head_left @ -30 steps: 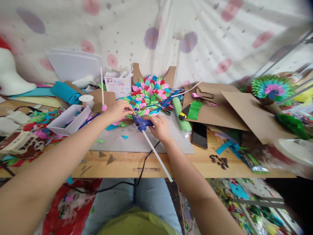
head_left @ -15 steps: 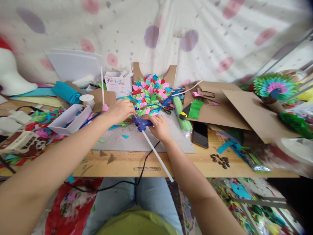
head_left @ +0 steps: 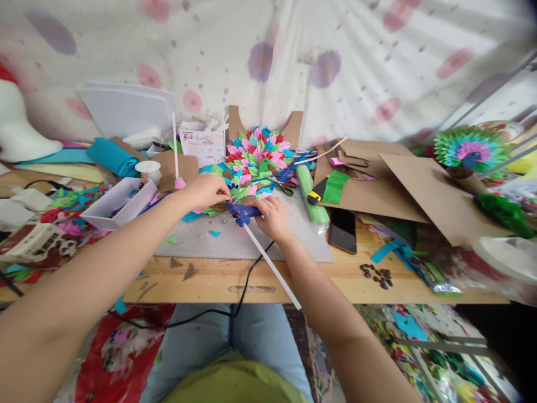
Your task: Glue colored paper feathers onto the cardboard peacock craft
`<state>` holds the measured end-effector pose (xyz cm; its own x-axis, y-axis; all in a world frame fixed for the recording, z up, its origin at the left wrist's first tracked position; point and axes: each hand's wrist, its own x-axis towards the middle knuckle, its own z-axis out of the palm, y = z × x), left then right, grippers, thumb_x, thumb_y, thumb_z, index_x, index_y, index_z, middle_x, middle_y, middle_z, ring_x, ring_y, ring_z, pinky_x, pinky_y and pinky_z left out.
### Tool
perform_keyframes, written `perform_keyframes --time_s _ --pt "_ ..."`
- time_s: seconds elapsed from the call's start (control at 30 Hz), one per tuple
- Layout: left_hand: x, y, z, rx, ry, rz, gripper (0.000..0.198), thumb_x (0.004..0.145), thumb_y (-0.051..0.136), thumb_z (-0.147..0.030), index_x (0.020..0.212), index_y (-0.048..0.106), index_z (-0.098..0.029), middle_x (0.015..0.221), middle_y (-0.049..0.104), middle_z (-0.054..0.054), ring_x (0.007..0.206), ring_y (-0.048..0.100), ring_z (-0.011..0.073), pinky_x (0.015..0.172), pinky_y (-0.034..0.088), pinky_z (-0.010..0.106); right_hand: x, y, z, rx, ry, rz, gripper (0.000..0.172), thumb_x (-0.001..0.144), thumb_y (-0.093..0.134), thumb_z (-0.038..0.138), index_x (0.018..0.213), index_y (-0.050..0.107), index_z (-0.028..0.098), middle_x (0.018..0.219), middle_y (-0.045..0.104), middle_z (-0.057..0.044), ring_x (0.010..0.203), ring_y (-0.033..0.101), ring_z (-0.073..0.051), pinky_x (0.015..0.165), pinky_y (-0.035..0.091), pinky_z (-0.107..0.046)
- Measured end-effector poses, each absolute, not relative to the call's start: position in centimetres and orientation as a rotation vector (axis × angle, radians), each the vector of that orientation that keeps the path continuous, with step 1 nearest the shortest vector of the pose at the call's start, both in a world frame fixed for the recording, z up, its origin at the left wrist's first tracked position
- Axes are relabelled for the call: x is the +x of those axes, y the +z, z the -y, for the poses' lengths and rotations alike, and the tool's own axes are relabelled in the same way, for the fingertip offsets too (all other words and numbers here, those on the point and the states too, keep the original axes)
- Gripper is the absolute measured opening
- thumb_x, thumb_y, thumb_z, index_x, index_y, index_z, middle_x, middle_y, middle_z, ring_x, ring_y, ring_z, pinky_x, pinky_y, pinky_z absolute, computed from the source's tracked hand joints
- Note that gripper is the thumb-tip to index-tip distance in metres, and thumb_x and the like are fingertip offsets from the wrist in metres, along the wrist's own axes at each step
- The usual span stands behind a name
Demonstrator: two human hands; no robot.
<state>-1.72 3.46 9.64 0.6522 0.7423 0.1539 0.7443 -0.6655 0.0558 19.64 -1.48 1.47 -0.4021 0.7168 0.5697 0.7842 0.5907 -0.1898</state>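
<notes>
My right hand [head_left: 273, 216] is wrapped round a blue glue gun [head_left: 242, 212], whose long white glue stick [head_left: 272, 265] juts back toward me. The gun's nozzle end points away, close to the fingertips of my left hand [head_left: 208, 191]. Those fingers are pinched together at the lower left edge of a layered paper craft [head_left: 260, 157] with pink, red, green and blue petals; what they hold is too small to make out. Beneath lies a grey cutting mat [head_left: 293, 240]. The gun's black cord [head_left: 247, 280] drops over the table edge.
A white tray [head_left: 119, 204] with pens and a white box of sticks [head_left: 203, 146] stand left. To the right are a green roll [head_left: 311, 196], a cutter [head_left: 318, 192], a phone [head_left: 343, 230], brown cardboard sheets [head_left: 390, 193] and several dark seeds [head_left: 376, 274].
My left hand has shifted very slightly at the craft's edge, and the glue stick's rear end has moved a little right and up. Otherwise the scene is nearly the same.
</notes>
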Motion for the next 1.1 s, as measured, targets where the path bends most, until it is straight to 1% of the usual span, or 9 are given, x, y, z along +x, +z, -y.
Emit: perform_keyframes --time_s 0.13,0.27,0.4,0.63,0.77,0.87,1.1 --pt "-1.9 10.0 -3.3 -2.89 -0.313 1.421 0.021 0.077 0.053 -0.025 0.08 0.073 -0.021 0.082 0.07 0.003 0.071 0.06 0.0149 0.064 0.042 0.026 19.6 1.3 1.4 -1.199 -0.173 2.201 0.029 0.075 0.048 0.009 0.097 0.064 0.019 0.091 0.068 -0.006 0.089 0.05 -0.024 0.079 0.033 -0.034" --pt "-2.0 10.1 -3.2 -2.878 -0.368 1.404 0.021 0.076 0.053 -0.026 0.076 0.073 -0.021 0.078 0.07 0.002 0.067 0.059 0.0135 0.058 0.04 0.024 19.5 1.4 1.6 -1.194 -0.185 2.218 0.029 0.076 0.048 0.009 0.099 0.063 0.019 0.093 0.068 -0.006 0.09 0.05 -0.023 0.079 0.032 -0.034" --pt "-1.8 10.3 -3.0 -2.875 -0.348 1.451 0.016 0.071 0.056 -0.026 0.07 0.072 -0.02 0.074 0.07 0.001 0.065 0.058 0.0129 0.056 0.039 0.023 19.5 1.4 1.6 -1.174 -0.192 2.222 0.029 0.076 0.048 0.009 0.099 0.064 0.019 0.093 0.069 -0.006 0.091 0.05 -0.023 0.079 0.032 -0.033" --pt "-1.9 10.3 -3.0 -2.904 -0.344 1.52 0.015 0.069 0.057 -0.027 0.069 0.071 -0.021 0.073 0.07 0.001 0.065 0.059 0.013 0.057 0.04 0.023 19.4 1.4 1.5 -1.187 -0.17 2.248 0.03 0.076 0.049 0.009 0.1 0.064 0.019 0.094 0.068 -0.007 0.093 0.05 -0.023 0.08 0.033 -0.034" --pt "-2.2 10.3 -3.3 -2.947 -0.364 1.472 0.019 0.071 0.055 -0.031 0.072 0.071 -0.021 0.074 0.07 0.0 0.065 0.059 0.0127 0.058 0.041 0.023 19.5 1.3 1.4 -1.177 -0.172 2.24 0.03 0.076 0.049 0.009 0.1 0.064 0.019 0.094 0.068 -0.007 0.092 0.05 -0.023 0.08 0.034 -0.034" --pt "-2.3 10.5 -3.4 -2.955 -0.32 1.435 0.02 0.072 0.054 -0.03 0.071 0.071 -0.021 0.073 0.07 0.001 0.065 0.059 0.0129 0.059 0.04 0.023 19.5 1.3 1.4 -1.158 -0.18 2.231 0.029 0.076 0.049 0.009 0.099 0.064 0.019 0.094 0.068 -0.006 0.091 0.05 -0.023 0.08 0.034 -0.034" --pt "-2.6 9.8 -4.4 -2.975 -0.316 1.138 0.013 0.071 0.059 -0.026 0.071 0.071 -0.02 0.073 0.068 0.002 0.074 0.058 0.0148 0.071 0.041 0.027 19.4 1.4 1.5 -1.152 -0.174 2.24 0.029 0.075 0.048 0.008 0.098 0.064 0.019 0.094 0.069 -0.006 0.092 0.05 -0.023 0.08 0.034 -0.033"
